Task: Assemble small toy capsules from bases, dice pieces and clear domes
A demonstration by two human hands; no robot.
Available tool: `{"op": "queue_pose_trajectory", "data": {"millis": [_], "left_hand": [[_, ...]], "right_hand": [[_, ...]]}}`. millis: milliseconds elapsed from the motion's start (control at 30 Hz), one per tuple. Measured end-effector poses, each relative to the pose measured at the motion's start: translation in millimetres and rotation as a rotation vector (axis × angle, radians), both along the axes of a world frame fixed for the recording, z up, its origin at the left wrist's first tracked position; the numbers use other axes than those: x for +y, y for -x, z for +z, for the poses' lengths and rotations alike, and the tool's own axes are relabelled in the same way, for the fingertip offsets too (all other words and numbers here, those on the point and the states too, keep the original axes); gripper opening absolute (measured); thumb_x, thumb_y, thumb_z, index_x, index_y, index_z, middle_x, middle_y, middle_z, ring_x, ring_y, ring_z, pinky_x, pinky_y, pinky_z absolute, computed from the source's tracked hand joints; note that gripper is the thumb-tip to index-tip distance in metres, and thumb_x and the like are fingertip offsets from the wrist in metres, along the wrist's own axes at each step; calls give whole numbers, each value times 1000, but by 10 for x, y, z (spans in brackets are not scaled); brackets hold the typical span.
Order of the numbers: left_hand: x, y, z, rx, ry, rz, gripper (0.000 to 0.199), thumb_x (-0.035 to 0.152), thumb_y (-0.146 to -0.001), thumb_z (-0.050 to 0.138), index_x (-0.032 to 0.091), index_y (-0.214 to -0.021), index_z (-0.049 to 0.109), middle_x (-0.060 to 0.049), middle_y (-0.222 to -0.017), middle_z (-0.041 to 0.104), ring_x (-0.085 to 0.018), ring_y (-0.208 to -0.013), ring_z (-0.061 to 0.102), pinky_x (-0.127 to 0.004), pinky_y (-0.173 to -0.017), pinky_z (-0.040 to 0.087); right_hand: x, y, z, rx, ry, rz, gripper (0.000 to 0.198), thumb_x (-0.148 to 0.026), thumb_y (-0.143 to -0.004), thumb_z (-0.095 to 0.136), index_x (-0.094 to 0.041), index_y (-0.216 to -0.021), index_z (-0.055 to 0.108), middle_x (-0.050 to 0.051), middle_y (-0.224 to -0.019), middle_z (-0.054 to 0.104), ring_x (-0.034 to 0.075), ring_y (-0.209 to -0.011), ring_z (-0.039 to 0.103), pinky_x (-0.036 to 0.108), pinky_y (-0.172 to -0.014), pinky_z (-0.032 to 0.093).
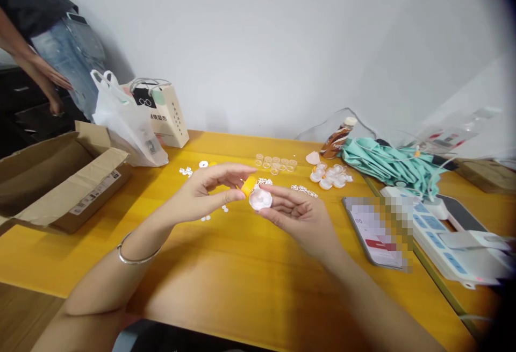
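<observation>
Though detail blurs, the white piece (260,200) seems pinched between right fingers (280,193).

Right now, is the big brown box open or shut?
Open: the brown box has its flaps spread apart, and its inside shows.

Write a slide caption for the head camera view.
Left hand holding a yellow piece, right hand a round white piece, above a yellow table with small white parts.
</observation>
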State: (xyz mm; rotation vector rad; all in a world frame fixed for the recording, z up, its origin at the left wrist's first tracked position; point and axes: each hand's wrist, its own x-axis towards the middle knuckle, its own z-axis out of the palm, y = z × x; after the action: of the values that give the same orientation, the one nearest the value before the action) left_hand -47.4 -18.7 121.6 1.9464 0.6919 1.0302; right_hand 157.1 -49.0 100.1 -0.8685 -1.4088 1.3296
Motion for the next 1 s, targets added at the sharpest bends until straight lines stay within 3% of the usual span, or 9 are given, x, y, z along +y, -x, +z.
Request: {"op": "queue_pose_trajectory", "data": {"millis": [667,833,1000], "left_hand": [[-18,8,24,154,-154,-9,34,19,-79,61,20,-113,59,-5,-98,67,-15,-87,60,-25,-78,50],[-40,-23,47,254,-252,28,32,22,-78,62,20,-110,61,-4,-92,67,-13,-81,61,-24,-76,49],[-59,-25,10,350,-386,63,34,26,-80,59,23,-114,57,-4,-101,66,-14,-87,60,-26,-79,47]], "right_hand": [[-77,96,-18,52,72,-41,33,-20,-63,73,-26,-95,67,-3,-81,73,15,-76,68,35,-81,55],[-52,113,-74,48,33,-32,32,-21,-65,72,-26,-96,67,-4,-79,72,13,-74,67,33,-78,56],[-34,128,-139,49,13,-25,32,-22,-67,70,-26,-98,67,-4,-74,71,13,-70,66,32,-75,56]]}}
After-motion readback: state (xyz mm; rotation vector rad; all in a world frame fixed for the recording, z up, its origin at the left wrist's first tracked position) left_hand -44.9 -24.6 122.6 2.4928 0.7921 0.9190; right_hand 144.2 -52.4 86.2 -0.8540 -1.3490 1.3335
